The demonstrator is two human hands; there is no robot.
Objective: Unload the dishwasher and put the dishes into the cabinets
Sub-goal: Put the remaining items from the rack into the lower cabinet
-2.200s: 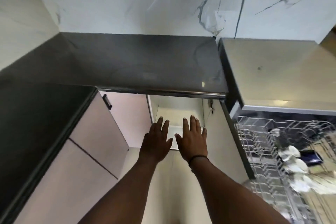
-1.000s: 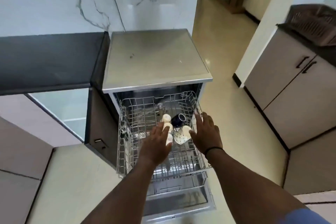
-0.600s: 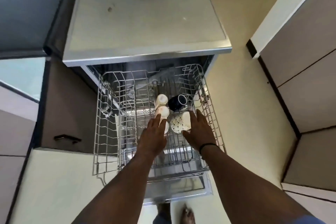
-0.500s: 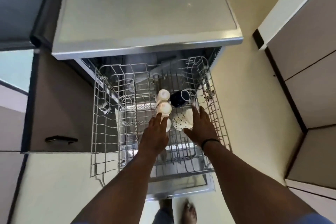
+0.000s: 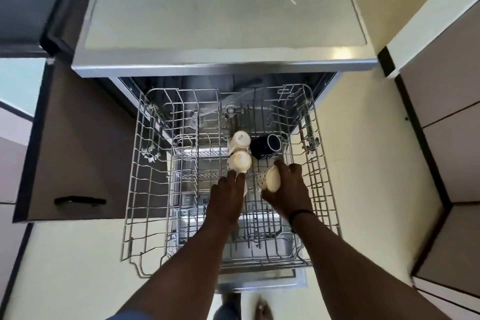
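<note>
My right hand (image 5: pixel 287 186) has fingers curled round a patterned cream cup (image 5: pixel 268 179), lying on its side w/ the pale base facing me, thumb under, fingers over the top; it sits in the upper rack (image 5: pixel 145 189) of the open dishwasher (image 5: pixel 223 67), roughly mid-rack. My left hand (image 5: pixel 228 197) is just beside that grip, to its left; back of hand up, fingers reaching fwd & down onto a white cup (image 5: pixel 245 188) mostly hidden under them; can't tell if they've closed round it or only touch it.

Just beyond my left fingertips: a second white cup (image 5: pixel 240 161), base up; past that, a third white cup (image 5: pixel 240 140) w/ a printed mark on its base; the two touch, in a row running away from me. Beyond my right grip & right of that row: a dark blue mug (image 5: pixel 266 147) on its side, mouth pointing right.

Rack is pulled fully out over the lowered door (image 5: pixel 259 286); lower rack shows thru the wires below. A black band (image 5: pixel 301 213) rings my right wrist. Well left of my hands: a brown cabinet door (image 5: pixel 83 143), swung open, w/ black handle (image 5: pixel 80 201). My feet (image 5: pixel 242 306) show at the btm edge on the cream floor (image 5: pixel 363 189).
</note>
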